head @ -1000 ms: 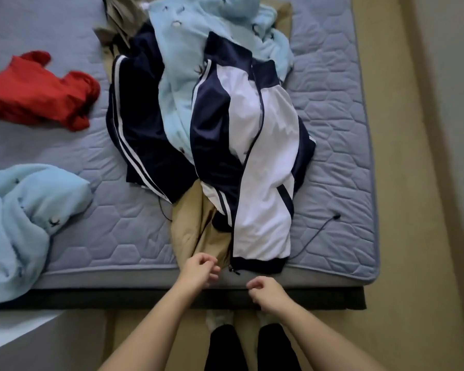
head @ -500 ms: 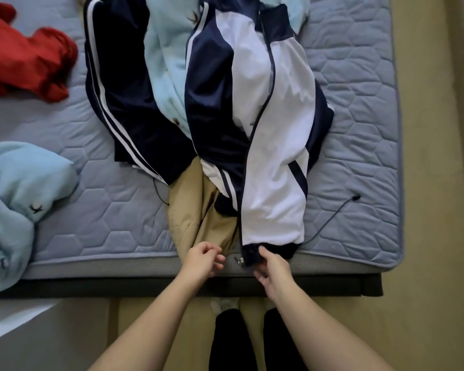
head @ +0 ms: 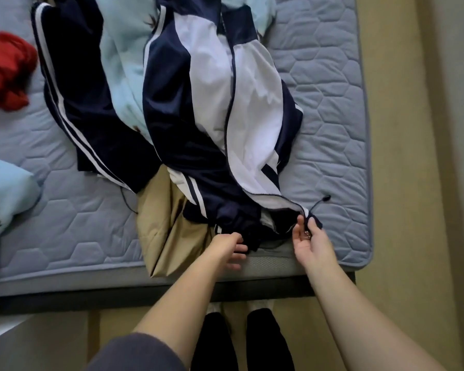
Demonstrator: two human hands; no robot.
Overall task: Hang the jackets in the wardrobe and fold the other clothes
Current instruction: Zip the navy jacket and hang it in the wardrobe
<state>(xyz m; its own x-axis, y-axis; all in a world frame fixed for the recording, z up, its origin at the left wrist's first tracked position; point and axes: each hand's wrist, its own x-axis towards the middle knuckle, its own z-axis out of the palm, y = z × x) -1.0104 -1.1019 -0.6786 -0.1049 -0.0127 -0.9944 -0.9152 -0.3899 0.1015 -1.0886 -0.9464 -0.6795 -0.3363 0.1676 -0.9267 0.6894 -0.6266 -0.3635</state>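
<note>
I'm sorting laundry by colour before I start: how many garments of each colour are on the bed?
Red garment: 1
Light blue garments: 2
Navy-and-white: 2, the jacket and the striped garment
Beige garment: 1
Total: 6

A quilted blue mattress (head: 332, 97) bears a clothes pile (head: 172, 135), red garment (head: 6, 70), light-blue garment (head: 3, 199).

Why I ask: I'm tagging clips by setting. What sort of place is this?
Probably a bedroom in a home. A quilted blue-grey mattress sits on a low dark bed frame, loose clothes lie heaped on it, among them a navy-and-white jacket and a red garment, and beige floor runs alongside.
</note>
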